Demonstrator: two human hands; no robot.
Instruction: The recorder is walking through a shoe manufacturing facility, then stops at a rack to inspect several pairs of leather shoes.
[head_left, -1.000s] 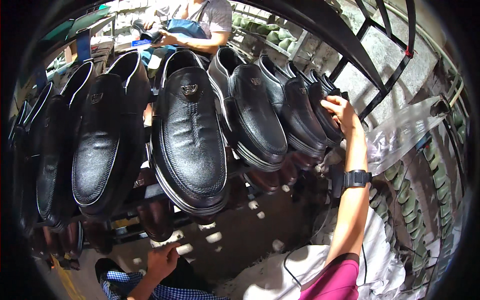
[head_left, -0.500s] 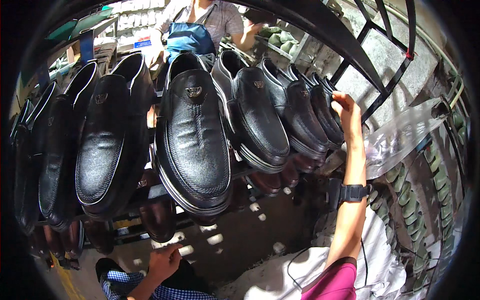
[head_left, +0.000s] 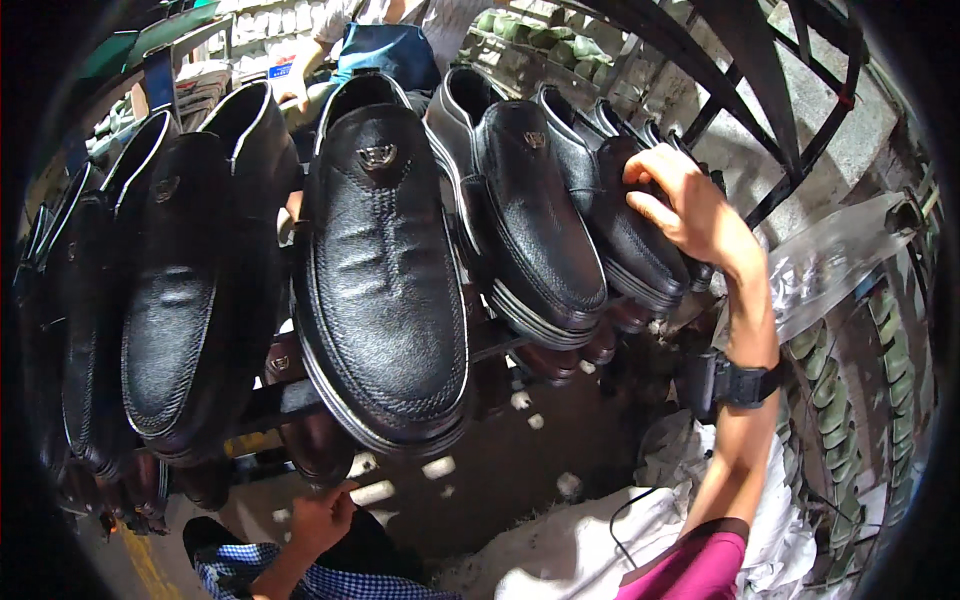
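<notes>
A row of black leather loafers runs across the view, toes toward me; the big middle loafer (head_left: 385, 270) shows a metal emblem and stitched seams. My right hand (head_left: 690, 205) is at the row's right part, thumb and fingers bent but apart, in front of a black loafer (head_left: 640, 235). Whether the fingertips touch it I cannot tell. Nothing shows between them. Low on the left, my left hand (head_left: 322, 520) has its fingers curled in, with nothing seen in them. It is just below a dark brown shoe (head_left: 318, 452) on the lower tier.
A dark metal bar (head_left: 500, 343) carries the row. Curved black metal frames (head_left: 760, 100) rise at the upper right beside a clear plastic bag (head_left: 835, 270). Another person in a blue apron (head_left: 390, 55) is behind the shoes. White cloth (head_left: 570, 545) lies by my right arm.
My right hand has moved from the row's far right end leftward and nearer, over another loafer. The view has shifted slightly closer to the shoes. My left hand stays low.
</notes>
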